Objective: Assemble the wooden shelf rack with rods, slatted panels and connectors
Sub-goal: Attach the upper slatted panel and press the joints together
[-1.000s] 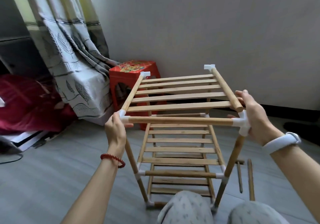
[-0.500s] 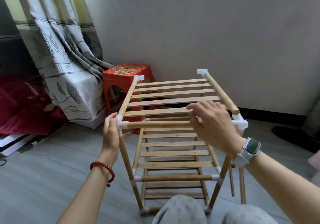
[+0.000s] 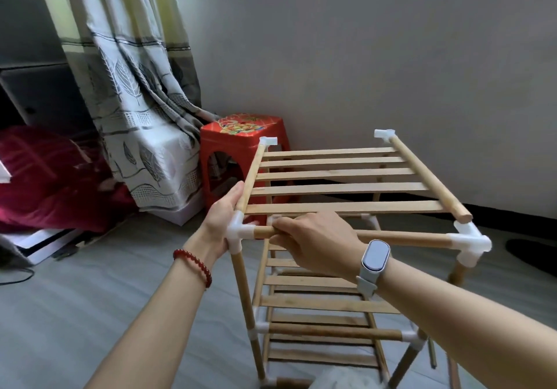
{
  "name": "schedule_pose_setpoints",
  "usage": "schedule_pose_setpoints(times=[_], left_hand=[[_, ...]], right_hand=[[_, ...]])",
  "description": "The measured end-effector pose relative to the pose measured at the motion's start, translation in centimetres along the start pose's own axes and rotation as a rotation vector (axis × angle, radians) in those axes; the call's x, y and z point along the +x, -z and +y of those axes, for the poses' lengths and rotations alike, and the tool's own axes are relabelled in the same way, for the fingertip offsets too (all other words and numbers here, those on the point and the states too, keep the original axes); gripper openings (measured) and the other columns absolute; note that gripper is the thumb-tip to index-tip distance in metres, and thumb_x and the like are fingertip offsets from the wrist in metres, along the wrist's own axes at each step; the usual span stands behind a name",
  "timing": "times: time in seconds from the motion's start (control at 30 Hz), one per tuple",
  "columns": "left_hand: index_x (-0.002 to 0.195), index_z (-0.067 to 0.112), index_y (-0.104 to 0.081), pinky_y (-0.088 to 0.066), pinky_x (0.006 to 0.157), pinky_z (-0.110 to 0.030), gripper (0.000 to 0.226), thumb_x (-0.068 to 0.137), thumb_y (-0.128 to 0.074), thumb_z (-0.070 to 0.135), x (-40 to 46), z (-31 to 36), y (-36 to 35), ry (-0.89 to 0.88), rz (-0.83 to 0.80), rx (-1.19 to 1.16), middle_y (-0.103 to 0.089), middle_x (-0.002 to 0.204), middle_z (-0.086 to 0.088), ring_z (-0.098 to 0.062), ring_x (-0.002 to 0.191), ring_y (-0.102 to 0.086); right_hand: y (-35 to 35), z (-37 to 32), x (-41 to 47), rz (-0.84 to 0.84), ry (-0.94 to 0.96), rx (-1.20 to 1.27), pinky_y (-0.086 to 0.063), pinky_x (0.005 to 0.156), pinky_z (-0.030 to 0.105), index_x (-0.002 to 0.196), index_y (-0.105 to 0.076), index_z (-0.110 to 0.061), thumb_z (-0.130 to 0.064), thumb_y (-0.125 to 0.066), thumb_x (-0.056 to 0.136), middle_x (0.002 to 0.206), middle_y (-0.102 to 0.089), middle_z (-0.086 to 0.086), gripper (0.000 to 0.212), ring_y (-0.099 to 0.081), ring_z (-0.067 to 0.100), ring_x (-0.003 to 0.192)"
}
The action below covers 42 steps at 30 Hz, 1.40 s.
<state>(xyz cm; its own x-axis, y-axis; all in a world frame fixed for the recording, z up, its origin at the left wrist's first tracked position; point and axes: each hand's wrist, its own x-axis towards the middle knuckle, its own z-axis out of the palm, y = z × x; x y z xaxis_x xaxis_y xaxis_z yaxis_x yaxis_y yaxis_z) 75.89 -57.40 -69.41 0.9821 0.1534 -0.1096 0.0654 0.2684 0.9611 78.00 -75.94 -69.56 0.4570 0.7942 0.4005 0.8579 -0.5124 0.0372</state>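
The wooden shelf rack stands on the floor in front of me, with slatted tiers and white corner connectors. Its top slatted panel lies across the top. The panel's right side rod ends free, just above the near right connector. My left hand grips the near left connector and the side rod above it. My right hand holds the left end of the front top rod, fingers curled over it beside that connector.
A red plastic stool stands behind the rack's left side, next to a patterned curtain. Red bedding lies at the far left. Loose wooden rods lie on the grey floor by the rack's right leg. A grey wall is behind.
My right hand left the near right connector and moved left along the front rod to its left end. My left hand stayed at the near left corner.
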Motion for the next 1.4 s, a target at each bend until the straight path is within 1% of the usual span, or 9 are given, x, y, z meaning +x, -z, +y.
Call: schedule_pose_setpoints(times=[0.3,0.5,0.63,0.7,0.83,0.97,1.13,1.3,1.4], left_hand=[[0.123,0.022,-0.059,-0.044,0.098,-0.051,0.041,0.101,-0.03,0.041,1.2,-0.8,0.3,0.013,-0.011,0.017,-0.067,0.115,-0.006,-0.023,0.108,-0.063],[0.115,0.031,-0.059,-0.048,0.091,-0.041,0.026,0.1,-0.038,0.027,1.1,-0.2,-0.7,-0.107,0.035,0.284,-0.068,0.107,0.008,-0.012,0.106,-0.062],[0.115,0.017,-0.06,-0.042,0.085,-0.029,0.023,0.095,-0.049,0.023,0.4,-0.4,-0.8,-0.299,0.451,0.736,-0.06,0.11,0.002,-0.018,0.108,-0.053],[0.11,0.012,-0.064,-0.04,0.087,-0.03,0.022,0.094,-0.051,0.019,-0.6,-0.5,-1.4,-0.537,0.523,0.987,-0.06,0.113,-0.005,-0.02,0.109,-0.052],[0.089,0.015,-0.07,-0.039,0.085,-0.03,0.019,0.091,-0.055,0.028,-2.5,-1.5,-4.0,-0.91,0.233,1.298,-0.068,0.09,0.001,-0.014,0.093,-0.059],[0.09,0.023,-0.069,-0.035,0.055,-0.012,0.034,0.095,-0.042,0.044,-2.9,-2.5,-6.5,-0.836,-0.076,1.429,-0.061,0.068,0.011,-0.002,0.062,-0.054],[0.104,0.026,-0.061,-0.04,0.063,-0.016,0.03,0.097,-0.036,0.043,-3.0,-2.1,-9.3,-0.705,-0.223,1.52,-0.059,0.083,0.01,-0.004,0.074,-0.053],[0.108,0.021,-0.057,-0.047,0.069,-0.028,0.024,0.098,-0.039,0.034,-3.2,-1.5,-15.9,-0.576,-0.391,1.675,-0.056,0.089,0.006,-0.011,0.077,-0.052],[0.104,0.015,-0.057,-0.044,0.06,-0.029,0.025,0.098,-0.04,0.033,-2.1,-1.4,-20.3,-0.506,-0.445,1.769,-0.056,0.081,0.002,-0.013,0.068,-0.052]], right_hand=[[0.8,0.2,1.3,-0.147,-0.057,0.251,-0.032,0.047,0.018,0.101,-0.066,-0.018,-0.037,-0.045,0.096,0.061,-0.04,-0.02,0.028,-0.041,0.002,0.051],[1.1,0.6,1.3,-0.114,-0.02,0.208,-0.049,0.057,0.025,0.106,-0.066,-0.018,-0.041,-0.044,0.096,0.076,-0.062,-0.004,0.033,-0.051,0.008,0.058],[2.0,0.1,-0.1,-0.041,-0.041,0.198,-0.05,0.065,0.026,0.117,-0.064,-0.022,-0.038,-0.039,0.098,0.092,-0.064,-0.004,0.035,-0.055,0.009,0.074],[3.3,0.9,-1.6,0.037,-0.102,0.212,-0.046,0.073,0.025,0.12,-0.061,-0.023,-0.035,-0.039,0.098,0.099,-0.061,-0.005,0.033,-0.053,0.008,0.085],[5.1,4.6,-6.4,0.283,-0.352,0.049,-0.042,0.083,0.035,0.107,-0.068,-0.017,-0.023,-0.052,0.092,0.098,-0.066,0.0,0.022,-0.057,0.018,0.091],[4.8,6.4,-11.5,0.31,-0.471,-0.068,-0.035,0.083,0.037,0.089,-0.07,-0.015,-0.023,-0.054,0.091,0.082,-0.065,0.0,0.018,-0.06,0.023,0.08],[4.5,9.8,-13.2,0.273,-0.349,-0.061,-0.027,0.083,0.034,0.078,-0.069,-0.015,-0.028,-0.042,0.09,0.073,-0.064,-0.004,0.032,-0.06,0.021,0.075],[4.3,16.1,-13.8,0.274,-0.576,0.047,-0.028,0.098,0.047,0.097,-0.072,-0.011,-0.008,-0.062,0.087,0.107,-0.061,0.01,0.014,-0.048,0.035,0.113],[5.3,19.3,-13.2,0.238,-0.877,0.252,-0.024,0.107,0.037,0.13,-0.053,-0.013,-0.021,-0.062,0.088,0.133,-0.043,0.013,0.043,-0.031,0.027,0.13]])
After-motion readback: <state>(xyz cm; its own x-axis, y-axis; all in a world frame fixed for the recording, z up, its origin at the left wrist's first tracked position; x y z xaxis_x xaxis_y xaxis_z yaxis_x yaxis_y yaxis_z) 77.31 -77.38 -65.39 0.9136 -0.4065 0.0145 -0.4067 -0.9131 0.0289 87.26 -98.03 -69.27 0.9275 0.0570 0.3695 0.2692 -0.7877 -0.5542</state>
